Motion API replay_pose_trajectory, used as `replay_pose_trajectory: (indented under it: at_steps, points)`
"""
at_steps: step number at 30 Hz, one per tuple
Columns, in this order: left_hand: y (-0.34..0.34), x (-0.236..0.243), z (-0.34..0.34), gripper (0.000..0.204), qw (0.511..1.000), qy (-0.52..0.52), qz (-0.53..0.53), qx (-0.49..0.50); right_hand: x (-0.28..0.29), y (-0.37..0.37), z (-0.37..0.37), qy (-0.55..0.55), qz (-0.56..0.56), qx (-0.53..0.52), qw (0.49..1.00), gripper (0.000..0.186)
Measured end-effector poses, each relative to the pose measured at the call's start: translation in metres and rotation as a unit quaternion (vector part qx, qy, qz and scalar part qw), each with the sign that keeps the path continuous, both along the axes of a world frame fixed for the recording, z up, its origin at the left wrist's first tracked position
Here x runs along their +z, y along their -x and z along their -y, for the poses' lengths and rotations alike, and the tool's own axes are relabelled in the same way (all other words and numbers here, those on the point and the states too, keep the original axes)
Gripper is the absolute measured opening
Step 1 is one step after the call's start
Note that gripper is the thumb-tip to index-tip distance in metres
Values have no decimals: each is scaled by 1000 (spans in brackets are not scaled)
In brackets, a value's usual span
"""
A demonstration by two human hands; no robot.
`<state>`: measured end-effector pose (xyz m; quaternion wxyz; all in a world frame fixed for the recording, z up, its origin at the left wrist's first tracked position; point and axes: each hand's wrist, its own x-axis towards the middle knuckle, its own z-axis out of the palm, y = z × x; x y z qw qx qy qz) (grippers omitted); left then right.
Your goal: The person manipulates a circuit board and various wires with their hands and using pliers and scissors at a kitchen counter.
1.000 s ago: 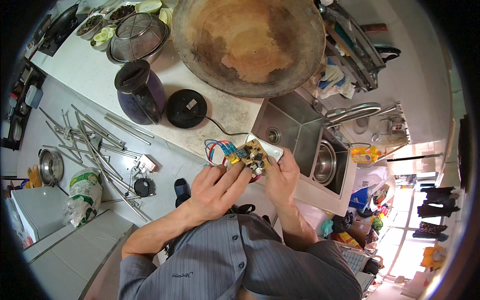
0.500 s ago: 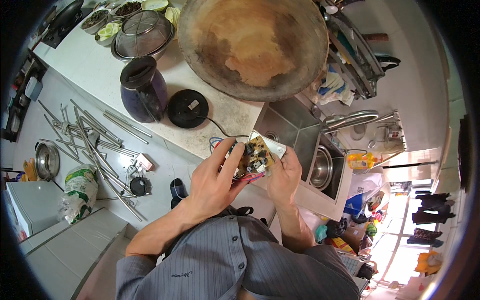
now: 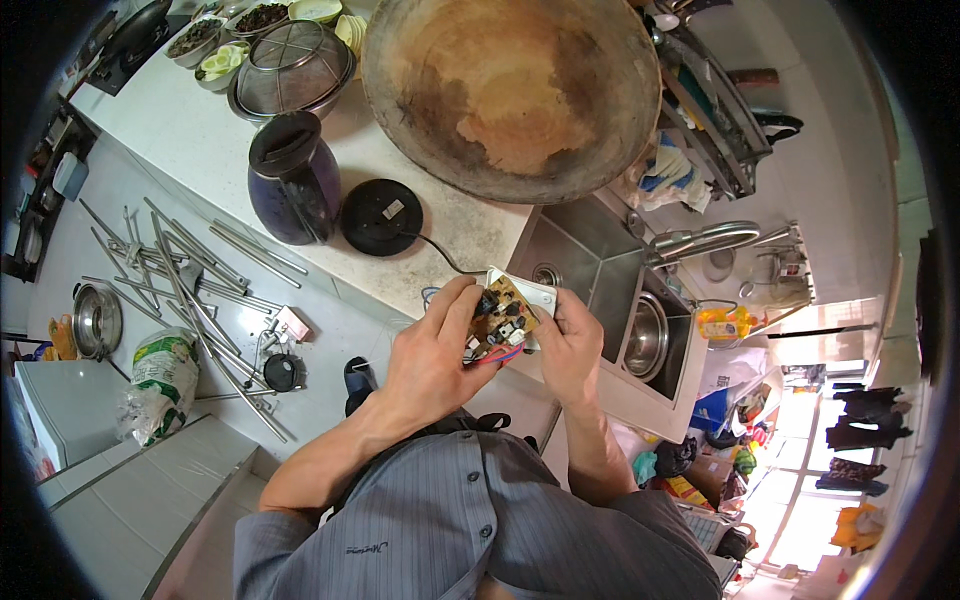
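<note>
Between my two hands, in front of the counter's edge, is a tan circuit board (image 3: 511, 308) crowded with small black and white parts. Red and blue wires (image 3: 500, 354) run along its near edge. Behind the board sits a white plastic casing (image 3: 537, 294). My left hand (image 3: 432, 340) closes on the board's left side, fingers on top. Closed round the casing's right side is my right hand (image 3: 569, 340), its thumb by the board's edge. A black cable leads from the casing to a round black base (image 3: 382, 217) on the counter. My palms hide the undersides.
On the counter (image 3: 450, 230) stand a dark purple kettle (image 3: 293, 180), a mesh strainer over a bowl (image 3: 293, 70) and a very large round wooden-looking lid (image 3: 510, 90). A steel sink (image 3: 590, 240) with a faucet lies right. Metal tubes (image 3: 190, 270) litter the floor at left.
My left fingers have drawn back slightly left, uncovering more of the board. Both hands hold the board and casing almost in place; the whole view has shifted a little.
</note>
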<state>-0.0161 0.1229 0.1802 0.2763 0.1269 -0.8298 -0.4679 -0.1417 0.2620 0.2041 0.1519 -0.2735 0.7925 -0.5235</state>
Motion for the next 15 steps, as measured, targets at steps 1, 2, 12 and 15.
replay_pose_trajectory:
  at_steps: [1,2,12,15]
  points:
    - [0,-1,-2,78,1000,-21,11,4,3,0,2,-12,7,1,1000,24]
    - [0,-1,-3,78,1000,-11,11,7,6,1,2,-26,14,1,1000,23]
    - [0,26,-3,74,990,60,130,1,-15,17,6,31,134,45,989,21]
    - [1,26,-2,71,987,95,127,10,-25,18,6,74,175,60,980,23]
